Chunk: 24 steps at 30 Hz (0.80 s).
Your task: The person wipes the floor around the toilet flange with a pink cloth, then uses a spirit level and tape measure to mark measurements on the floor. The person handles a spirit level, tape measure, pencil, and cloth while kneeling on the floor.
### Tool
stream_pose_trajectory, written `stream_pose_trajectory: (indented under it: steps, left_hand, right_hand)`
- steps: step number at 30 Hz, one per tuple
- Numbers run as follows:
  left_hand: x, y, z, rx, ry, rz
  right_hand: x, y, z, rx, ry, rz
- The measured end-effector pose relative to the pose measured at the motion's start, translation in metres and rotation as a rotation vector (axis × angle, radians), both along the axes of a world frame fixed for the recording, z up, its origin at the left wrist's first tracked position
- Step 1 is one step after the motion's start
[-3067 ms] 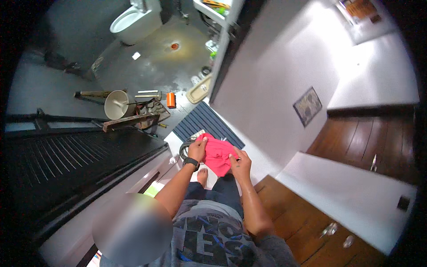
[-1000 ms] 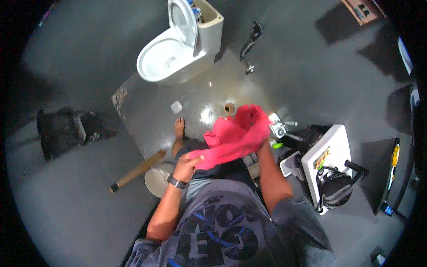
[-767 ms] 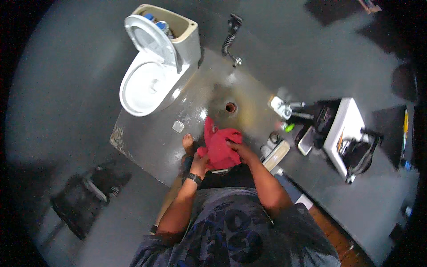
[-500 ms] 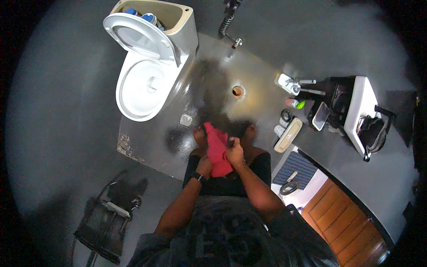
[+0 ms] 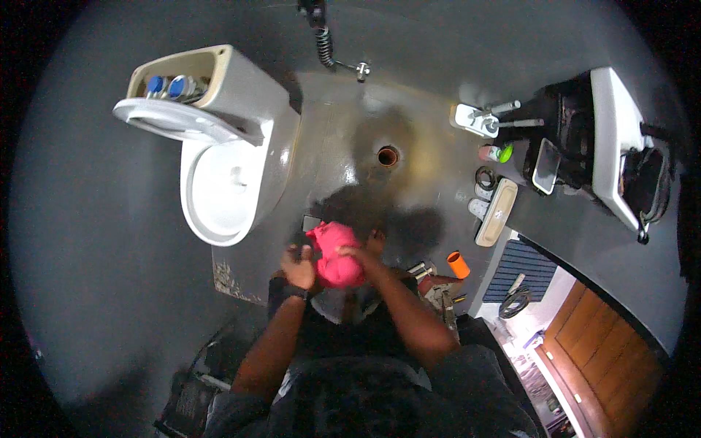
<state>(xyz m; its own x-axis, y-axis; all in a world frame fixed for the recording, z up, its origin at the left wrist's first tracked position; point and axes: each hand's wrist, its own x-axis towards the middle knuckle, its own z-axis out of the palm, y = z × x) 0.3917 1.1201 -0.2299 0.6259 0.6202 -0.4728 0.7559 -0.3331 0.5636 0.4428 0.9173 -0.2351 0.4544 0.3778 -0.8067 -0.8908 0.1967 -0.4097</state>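
Grey floor [image 5: 328, 139], bearing a white toilet [image 5: 270, 164] at left, seat lid raised. Pink cloth [image 5: 343, 272], bunched low in front of the person. Right hand [image 5: 355, 255], clamped on the cloth. Left hand [image 5: 298, 269], fingers spread, beside its left edge. Drain hole [image 5: 388, 155], farther forward.

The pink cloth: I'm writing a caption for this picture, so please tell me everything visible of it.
The pink cloth is bright reddish pink, plain where it shows, and looks like soft fabric. It is bunched into a rounded, creased bundle, with a loose flap at its upper left. It is in front of the person's body. The right hand lies over its right side; how tightly it grips is unclear. The left hand is open beside it; whether they touch is unclear.
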Motion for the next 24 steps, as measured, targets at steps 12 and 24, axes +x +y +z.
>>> stream_pose_trajectory:
  steps: [12,24]
  left_hand:
    - [0.197,0.156,-0.066,0.837,-0.385,-0.822]
    - [0.198,0.186,-0.125,0.740,-0.342,-0.779]
  right_hand:
    - [0.191,-0.137,-0.216,0.037,-0.120,-0.830]
    - [0.351,-0.202,-0.381,-1.280,-0.422,-0.410]
